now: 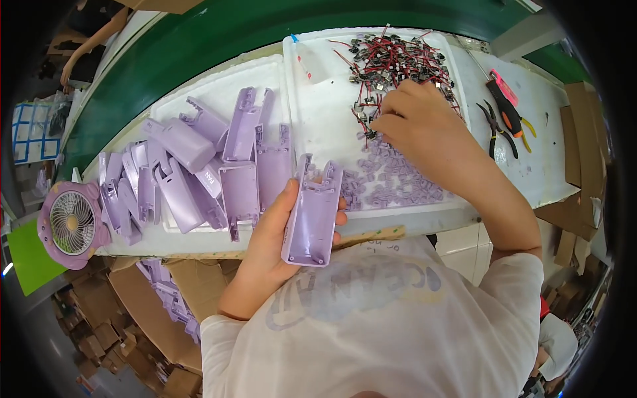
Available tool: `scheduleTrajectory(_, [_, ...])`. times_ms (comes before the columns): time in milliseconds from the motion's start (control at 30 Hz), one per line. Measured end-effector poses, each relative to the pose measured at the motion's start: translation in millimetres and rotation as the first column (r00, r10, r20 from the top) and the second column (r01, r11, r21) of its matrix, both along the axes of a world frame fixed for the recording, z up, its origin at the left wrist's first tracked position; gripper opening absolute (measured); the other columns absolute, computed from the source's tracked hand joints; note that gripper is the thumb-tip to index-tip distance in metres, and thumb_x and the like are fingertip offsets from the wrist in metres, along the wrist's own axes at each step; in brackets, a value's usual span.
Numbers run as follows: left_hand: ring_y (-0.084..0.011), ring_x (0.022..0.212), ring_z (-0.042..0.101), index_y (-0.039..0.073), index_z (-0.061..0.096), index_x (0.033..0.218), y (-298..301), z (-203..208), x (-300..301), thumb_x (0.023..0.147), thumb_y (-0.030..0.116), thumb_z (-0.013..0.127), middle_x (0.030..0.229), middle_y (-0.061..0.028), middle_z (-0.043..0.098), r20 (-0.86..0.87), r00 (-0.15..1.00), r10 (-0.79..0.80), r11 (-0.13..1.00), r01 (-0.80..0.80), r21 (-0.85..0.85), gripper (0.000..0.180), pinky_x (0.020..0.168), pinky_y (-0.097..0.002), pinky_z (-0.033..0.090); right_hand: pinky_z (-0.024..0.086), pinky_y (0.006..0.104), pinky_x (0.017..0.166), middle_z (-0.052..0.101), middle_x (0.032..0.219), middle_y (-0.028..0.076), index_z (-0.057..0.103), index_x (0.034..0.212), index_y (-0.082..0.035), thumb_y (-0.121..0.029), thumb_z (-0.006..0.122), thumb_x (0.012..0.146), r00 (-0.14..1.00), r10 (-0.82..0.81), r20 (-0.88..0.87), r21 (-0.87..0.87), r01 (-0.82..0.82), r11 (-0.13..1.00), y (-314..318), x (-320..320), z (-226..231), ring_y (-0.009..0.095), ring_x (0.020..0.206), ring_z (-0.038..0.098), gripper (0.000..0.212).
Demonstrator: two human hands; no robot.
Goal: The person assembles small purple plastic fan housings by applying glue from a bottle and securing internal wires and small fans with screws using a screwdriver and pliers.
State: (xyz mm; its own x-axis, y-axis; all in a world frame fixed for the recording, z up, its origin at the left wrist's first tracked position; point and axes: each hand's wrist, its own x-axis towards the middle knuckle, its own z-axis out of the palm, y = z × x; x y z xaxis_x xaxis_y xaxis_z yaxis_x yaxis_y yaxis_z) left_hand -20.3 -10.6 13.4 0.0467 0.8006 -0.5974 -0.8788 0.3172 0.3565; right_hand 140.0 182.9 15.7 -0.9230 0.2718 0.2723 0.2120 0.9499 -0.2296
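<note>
Wrapped in my left hand (269, 229) is a lilac plastic casing half (315, 222), its hollow side turned up and its notched end pointing away from me. My right hand (415, 116) reaches over the white foam tray (308, 159), fingers curled together at the near edge of a heap of small circuit boards with red and black wires (391, 60). What lies between those fingertips is hidden. Just below that hand spread many small translucent lilac plastic pieces (391, 176). To the left, more lilac casing halves (186, 146) lie piled on another foam tray (219, 79).
A lilac round fan (70, 225) stands at the far left. Pliers (496, 129) and an orange-black handled tool (509, 109) lie right of the tray. A small clear tube with a blue tip (307, 63) rests inside it. Below the table's left edge, a cardboard box (149, 302) holds lilac parts.
</note>
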Motion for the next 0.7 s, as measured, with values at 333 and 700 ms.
scheduleTrajectory(333, [-0.0207, 0.089, 0.061, 0.003, 0.045, 0.119, 6, -1, 2, 0.092, 0.044, 0.039, 0.103, -0.0147, 0.058, -0.018, 0.996, -0.090, 0.995, 0.091, 0.039, 0.050, 0.068, -0.0319, 0.054, 0.042, 0.0359, 0.070, 0.050, 0.077, 0.009, 0.054, 0.069, -0.002, -0.015, 0.066, 0.070, 0.988, 0.025, 0.152, -0.105, -0.009, 0.994, 6, -26, -8, 0.026, 0.080, 0.050, 0.018])
scheduleTrajectory(700, [-0.0201, 0.089, 0.060, 0.002, 0.046, 0.119, 4, -6, 0, 0.092, 0.046, 0.037, 0.104, -0.0140, 0.057, 0.139, 0.990, -0.037, 0.991, 0.019, 0.129, 0.052, 0.069, -0.0318, 0.054, 0.045, 0.0214, 0.061, 0.054, 0.079, 0.001, 0.057, 0.086, -0.001, 0.005, 0.057, 0.078, 0.988, -0.151, 0.025, -0.959, 0.066, 0.275, -9, -24, 32, 0.008, 0.073, 0.056, 0.010])
